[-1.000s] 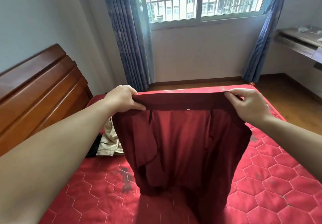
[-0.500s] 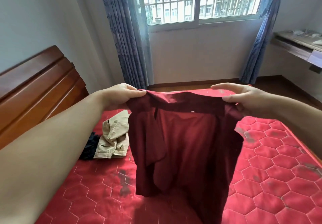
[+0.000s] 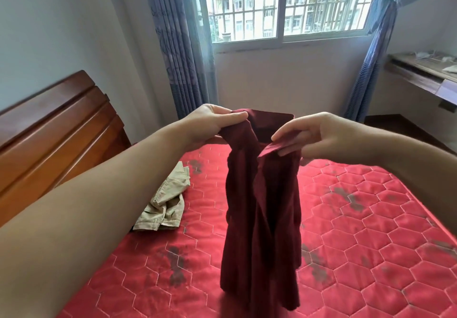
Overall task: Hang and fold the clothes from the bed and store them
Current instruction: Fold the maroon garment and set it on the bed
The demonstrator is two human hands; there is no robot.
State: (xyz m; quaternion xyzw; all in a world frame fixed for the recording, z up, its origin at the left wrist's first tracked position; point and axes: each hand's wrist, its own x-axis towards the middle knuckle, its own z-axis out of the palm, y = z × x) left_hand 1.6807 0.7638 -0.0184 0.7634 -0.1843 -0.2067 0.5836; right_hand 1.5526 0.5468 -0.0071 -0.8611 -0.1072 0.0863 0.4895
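1. Two bare forearms reach forward from the lower corners of the view, the left one filling much of the lower left.
2. Under them lies the red quilted mattress (image 3: 371, 256) with a hexagon stitch pattern and several dark stains scattered on its surface.
3. A dark red garment (image 3: 262, 219) hangs upright in mid-view, held up above the mattress; its folds are gathered narrow and its lower hem reaches down near the mattress surface, hiding the patch of bed behind it.
4. The left hand (image 3: 210, 126) grasps the garment's top edge, fingers curled over the cloth and thumb on top.
5. The right hand (image 3: 309, 136) pinches the other side of the top edge between thumb and fingers; the two hands are near each other, with bunched cloth between them.
6. Left of the hanging garment, a crumpled beige garment (image 3: 165, 206) lies on the mattress, apart from the red one.
7. Further left stands the wooden headboard (image 3: 57, 130), partly hidden by the left forearm.
8. At the far wall, blue curtains (image 3: 180, 58) flank a barred window (image 3: 284, 6).
9. On the right, a wooden desk (image 3: 425, 73) sits against the wall with small pale items on it, too blurred to tell.
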